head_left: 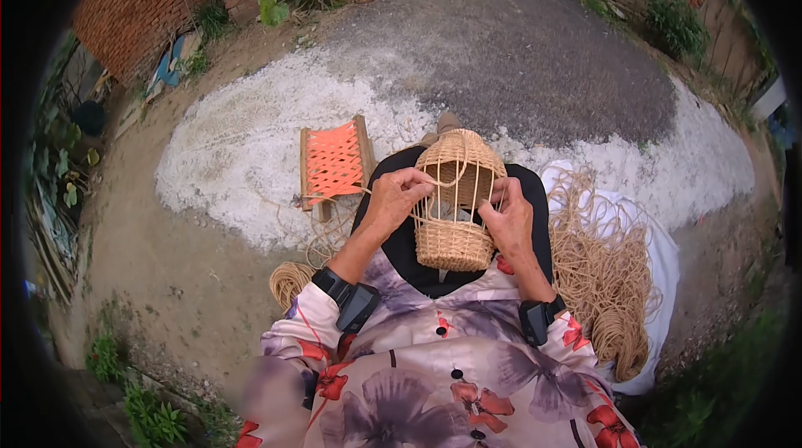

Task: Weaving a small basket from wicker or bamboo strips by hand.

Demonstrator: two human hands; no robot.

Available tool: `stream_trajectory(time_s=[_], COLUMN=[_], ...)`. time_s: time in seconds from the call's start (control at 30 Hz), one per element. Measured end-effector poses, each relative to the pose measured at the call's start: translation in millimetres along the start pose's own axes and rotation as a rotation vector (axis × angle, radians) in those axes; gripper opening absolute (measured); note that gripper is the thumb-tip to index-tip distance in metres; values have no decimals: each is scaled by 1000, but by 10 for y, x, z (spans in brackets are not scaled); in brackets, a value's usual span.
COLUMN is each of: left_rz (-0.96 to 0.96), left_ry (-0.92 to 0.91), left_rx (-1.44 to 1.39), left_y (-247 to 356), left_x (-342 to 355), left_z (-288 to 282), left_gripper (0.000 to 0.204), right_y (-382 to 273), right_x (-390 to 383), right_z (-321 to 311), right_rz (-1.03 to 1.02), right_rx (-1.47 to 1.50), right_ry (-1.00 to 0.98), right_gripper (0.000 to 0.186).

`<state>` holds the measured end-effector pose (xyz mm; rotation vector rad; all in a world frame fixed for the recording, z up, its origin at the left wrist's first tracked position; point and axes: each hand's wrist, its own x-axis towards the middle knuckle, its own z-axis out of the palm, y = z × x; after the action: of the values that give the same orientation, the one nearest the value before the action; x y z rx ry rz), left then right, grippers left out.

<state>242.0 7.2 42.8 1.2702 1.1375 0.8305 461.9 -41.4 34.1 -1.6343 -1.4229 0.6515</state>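
Note:
A tan woven basket point(455, 248) rests on my dark-trousered lap, its top and base densely woven and its middle formed of open upright stakes. My left hand point(398, 200) is pinched on a pale cord at the basket's left side, near the stakes, below the domed top. My right hand point(510, 218) grips the basket's right side, thumb at the stakes and fingertips partly hidden behind them. Loose tan strands trail from the left of the basket down toward a small coil point(291, 279) on the ground.
A low wooden stool with orange woven webbing point(334, 160) stands left of my legs. A heap of tan cord point(601, 281) lies on a white sheet point(664, 298) at my right. Brick walls, plants point(675, 22) and scattered boards edge the patchy gravel and dirt ground.

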Motion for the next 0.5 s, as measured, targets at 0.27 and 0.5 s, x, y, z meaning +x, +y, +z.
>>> stream_trajectory(time_s=[0.27,0.5], left_rz=[307,169], left_ry=[182,226], left_rx=[435,644], left_y=[150,-99], left_x=[-95,-407], left_z=[271,64], left_gripper=[17,14], right_y=[259,311], right_x=[44,89], right_z=[51,37], right_rz=[58,184], right_rx=[195,306], right_ry=[53,19], right_gripper=[28,26])
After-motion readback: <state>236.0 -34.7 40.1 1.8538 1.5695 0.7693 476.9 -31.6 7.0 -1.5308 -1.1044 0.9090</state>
